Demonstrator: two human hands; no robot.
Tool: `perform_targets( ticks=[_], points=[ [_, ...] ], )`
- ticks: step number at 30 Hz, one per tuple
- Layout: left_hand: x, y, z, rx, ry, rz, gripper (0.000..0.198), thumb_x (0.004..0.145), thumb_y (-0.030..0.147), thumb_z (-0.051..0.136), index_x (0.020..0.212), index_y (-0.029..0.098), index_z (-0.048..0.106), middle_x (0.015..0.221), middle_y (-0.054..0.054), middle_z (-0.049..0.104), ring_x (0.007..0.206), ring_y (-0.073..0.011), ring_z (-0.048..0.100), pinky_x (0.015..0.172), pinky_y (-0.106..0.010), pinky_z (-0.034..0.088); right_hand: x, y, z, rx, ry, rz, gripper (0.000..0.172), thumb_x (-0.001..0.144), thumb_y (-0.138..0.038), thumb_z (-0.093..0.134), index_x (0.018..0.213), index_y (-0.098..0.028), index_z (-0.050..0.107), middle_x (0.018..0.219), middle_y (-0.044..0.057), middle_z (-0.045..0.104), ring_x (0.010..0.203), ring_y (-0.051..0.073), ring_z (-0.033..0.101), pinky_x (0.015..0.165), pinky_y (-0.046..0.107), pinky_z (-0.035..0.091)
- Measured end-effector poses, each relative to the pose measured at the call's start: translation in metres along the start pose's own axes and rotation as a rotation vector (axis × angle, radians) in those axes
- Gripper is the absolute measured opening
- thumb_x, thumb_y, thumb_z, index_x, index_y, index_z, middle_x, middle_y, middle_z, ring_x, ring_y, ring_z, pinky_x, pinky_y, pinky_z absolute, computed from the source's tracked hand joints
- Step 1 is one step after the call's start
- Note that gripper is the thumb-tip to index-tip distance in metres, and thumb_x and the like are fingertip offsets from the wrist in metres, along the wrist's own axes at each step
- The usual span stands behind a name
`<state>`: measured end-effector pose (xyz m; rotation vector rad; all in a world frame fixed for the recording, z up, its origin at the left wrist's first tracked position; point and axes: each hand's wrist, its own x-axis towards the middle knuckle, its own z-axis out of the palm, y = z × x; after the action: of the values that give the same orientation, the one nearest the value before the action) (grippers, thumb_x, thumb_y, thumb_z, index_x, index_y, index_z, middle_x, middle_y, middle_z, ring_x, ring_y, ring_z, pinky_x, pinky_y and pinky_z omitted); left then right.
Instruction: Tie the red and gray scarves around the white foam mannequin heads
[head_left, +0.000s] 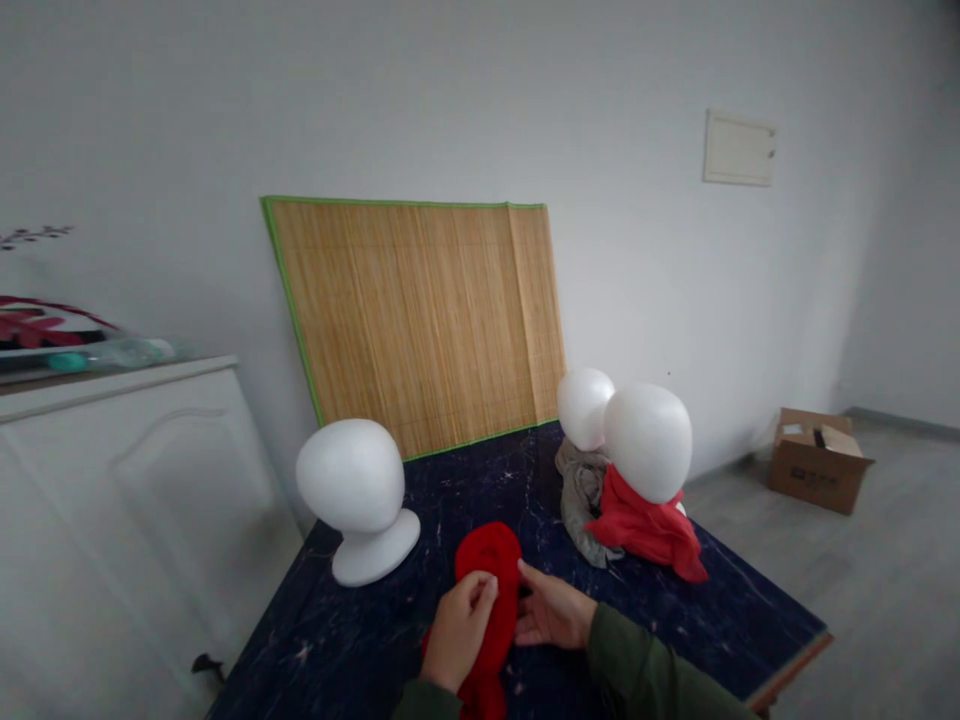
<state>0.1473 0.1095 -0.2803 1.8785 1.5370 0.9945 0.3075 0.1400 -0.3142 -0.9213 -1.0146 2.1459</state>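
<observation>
A red cloth-covered form [489, 560], a rounded shape wrapped in red fabric, stands at the near middle of the dark marbled table [750, 610]. My left hand [459, 632] is closed on the red fabric at its front. My right hand [551, 608] pinches the same fabric from the right side, its sleeve dark green. To the left stands a bare white foam head [356, 495]. At the right, a white foam head [648, 440] wears a red scarf [649, 530]. Behind it another white head [583, 405] wears a grey scarf [583, 495].
A bamboo mat [420, 320] with green edging leans against the wall behind the table. A white cabinet [127, 500] stands at the left with items on top. A cardboard box [817, 458] lies on the floor at the right.
</observation>
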Motion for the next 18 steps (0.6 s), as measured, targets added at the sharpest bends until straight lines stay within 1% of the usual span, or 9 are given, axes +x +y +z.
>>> perform_targets(
  ticks=[1,3,5,7,9,11,13,16,18],
  points=[
    [0.001,-0.003,-0.004,0.021,0.044,-0.035,0.037,0.083,0.042,0.032,0.094,0.018,0.058,0.090,-0.006,0.067,0.085,-0.0171,0.061,0.076,-0.025,0.043,0.007,-0.004,0.002,0.016,-0.001,0.031,0.048,0.072,-0.058,0.049,0.093,-0.016,0.052,0.073,0.004,0.060,0.058,0.011,0.058,0.055,0.022,0.044],
    [0.004,-0.015,-0.013,0.182,0.093,-0.099,0.037,0.080,0.039,0.036,0.101,0.015,0.056,0.096,-0.009,0.065,0.090,-0.0182,0.059,0.081,-0.026,0.041,0.017,-0.005,0.004,0.015,0.111,0.001,0.031,0.071,-0.044,0.058,0.084,-0.017,0.051,0.060,-0.002,0.055,0.044,0.005,0.050,0.046,0.016,0.038],
    [0.004,-0.027,-0.016,0.362,0.055,-0.121,0.038,0.074,0.035,0.046,0.102,0.013,0.056,0.100,-0.012,0.062,0.093,-0.0224,0.057,0.083,-0.031,0.039,0.022,-0.001,0.005,-0.002,0.208,-0.035,0.021,0.070,-0.033,0.062,0.076,-0.017,0.050,0.051,-0.007,0.050,0.035,0.002,0.039,0.039,0.012,0.028],
    [0.002,-0.034,-0.012,0.455,-0.002,-0.102,0.031,0.067,0.029,0.052,0.092,0.014,0.061,0.097,-0.013,0.062,0.092,-0.0262,0.055,0.082,-0.035,0.037,0.024,0.005,0.007,-0.033,0.237,-0.039,0.017,0.067,-0.027,0.064,0.069,-0.015,0.050,0.044,-0.007,0.047,0.030,0.001,0.032,0.034,0.013,0.019],
    [-0.001,-0.034,-0.004,0.449,-0.029,-0.070,0.018,0.063,0.020,0.053,0.078,0.017,0.062,0.092,-0.010,0.061,0.089,-0.0248,0.054,0.080,-0.033,0.036,0.024,0.009,0.008,-0.046,0.253,-0.050,0.016,0.064,-0.022,0.065,0.064,-0.015,0.051,0.040,-0.007,0.045,0.028,0.002,0.030,0.033,0.014,0.016],
    [-0.002,-0.030,0.003,0.421,-0.058,-0.049,0.011,0.063,0.014,0.049,0.069,0.018,0.058,0.084,-0.006,0.061,0.084,-0.0197,0.054,0.077,-0.028,0.035,0.022,0.011,0.010,-0.020,0.269,-0.102,0.015,0.063,-0.022,0.065,0.065,-0.015,0.052,0.042,-0.007,0.048,0.031,0.004,0.035,0.034,0.015,0.020],
    [-0.001,-0.026,0.004,0.381,-0.073,-0.061,0.009,0.068,0.014,0.045,0.066,0.019,0.052,0.075,-0.003,0.059,0.075,-0.0155,0.053,0.070,-0.024,0.036,0.018,0.010,0.012,0.083,0.259,-0.203,0.014,0.067,-0.027,0.061,0.073,-0.017,0.053,0.054,-0.004,0.057,0.044,0.006,0.049,0.043,0.016,0.033],
    [0.004,-0.025,-0.005,0.321,-0.046,-0.132,0.017,0.080,0.024,0.033,0.070,0.019,0.046,0.071,-0.003,0.056,0.068,-0.0146,0.052,0.064,-0.025,0.036,0.013,0.003,0.009,0.368,0.154,-0.299,0.018,0.074,-0.031,0.054,0.085,-0.018,0.055,0.077,0.001,0.065,0.069,0.012,0.059,0.063,0.023,0.045],
    [0.005,-0.028,-0.012,0.276,-0.039,-0.182,0.023,0.084,0.031,0.027,0.074,0.019,0.044,0.071,-0.003,0.055,0.067,-0.0149,0.052,0.062,-0.026,0.036,0.010,-0.005,0.003,0.541,0.134,-0.297,0.019,0.078,-0.030,0.047,0.086,-0.016,0.057,0.080,0.003,0.066,0.074,0.015,0.061,0.069,0.027,0.046]
  ],
)
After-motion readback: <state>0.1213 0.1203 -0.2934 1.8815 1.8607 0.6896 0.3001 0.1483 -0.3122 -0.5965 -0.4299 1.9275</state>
